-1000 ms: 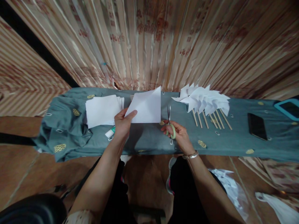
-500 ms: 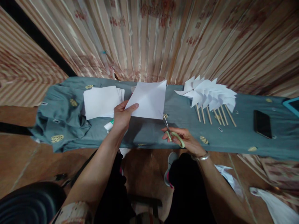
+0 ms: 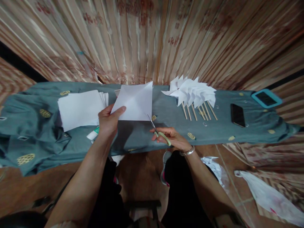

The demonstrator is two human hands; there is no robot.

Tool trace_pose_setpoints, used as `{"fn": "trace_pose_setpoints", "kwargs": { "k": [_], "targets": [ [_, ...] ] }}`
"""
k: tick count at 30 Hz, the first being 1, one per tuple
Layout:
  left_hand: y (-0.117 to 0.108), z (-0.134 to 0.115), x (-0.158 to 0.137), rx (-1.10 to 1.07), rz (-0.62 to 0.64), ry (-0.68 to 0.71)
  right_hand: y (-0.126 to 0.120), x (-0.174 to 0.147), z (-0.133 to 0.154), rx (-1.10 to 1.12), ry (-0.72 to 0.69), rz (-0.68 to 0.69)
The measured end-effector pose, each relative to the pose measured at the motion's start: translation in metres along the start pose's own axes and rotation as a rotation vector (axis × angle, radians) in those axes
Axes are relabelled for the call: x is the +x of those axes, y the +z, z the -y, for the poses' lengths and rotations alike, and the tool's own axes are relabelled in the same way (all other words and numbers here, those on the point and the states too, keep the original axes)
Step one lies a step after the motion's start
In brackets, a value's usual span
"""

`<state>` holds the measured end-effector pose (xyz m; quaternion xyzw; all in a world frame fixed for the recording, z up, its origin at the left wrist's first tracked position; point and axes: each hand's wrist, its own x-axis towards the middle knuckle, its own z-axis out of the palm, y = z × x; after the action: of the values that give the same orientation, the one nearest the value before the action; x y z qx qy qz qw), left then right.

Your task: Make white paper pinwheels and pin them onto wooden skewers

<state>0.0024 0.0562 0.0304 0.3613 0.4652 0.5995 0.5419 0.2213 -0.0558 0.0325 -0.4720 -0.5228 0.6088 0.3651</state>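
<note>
A white sheet of paper point(image 3: 136, 101) with faint diagonal creases is pinched at its lower left by my left hand point(image 3: 109, 119), thumb on top. My right hand point(image 3: 172, 138) has its fingers in the green handles of a pair of scissors point(image 3: 157, 132). The scissor blades reach the sheet's lower right corner and overlap it there. Left of my hand lies a stack of white paper point(image 3: 79, 109). Partly behind my left wrist is a white and green tube point(image 3: 93, 133).
Overlapping white paper pinwheels point(image 3: 196, 90) on wooden sticks lie right of the sheet. Farther right are a black phone point(image 3: 237, 115) and a blue-framed device point(image 3: 273, 103). A patterned green cloth point(image 3: 218, 133) covers the narrow table. Pleated curtains point(image 3: 133, 41) hang behind; white bags point(image 3: 268, 193) lie on the floor.
The view has turned to the right, so the table's things appear farther left and the blue-framed device shows fully. The scissor blades now overlap the sheet's corner slightly more.
</note>
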Motion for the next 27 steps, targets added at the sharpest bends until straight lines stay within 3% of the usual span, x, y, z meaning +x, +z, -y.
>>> {"fn": "trace_pose_setpoints", "kwargs": {
  "k": [9,27],
  "targets": [
    [0.005,-0.008,0.007,-0.091,-0.030,0.003,-0.006,0.006,0.004,-0.026,0.006,0.115],
    [0.009,-0.008,0.016,-0.132,-0.028,-0.023,-0.003,0.015,0.003,-0.048,0.077,0.102]
  ]
}}
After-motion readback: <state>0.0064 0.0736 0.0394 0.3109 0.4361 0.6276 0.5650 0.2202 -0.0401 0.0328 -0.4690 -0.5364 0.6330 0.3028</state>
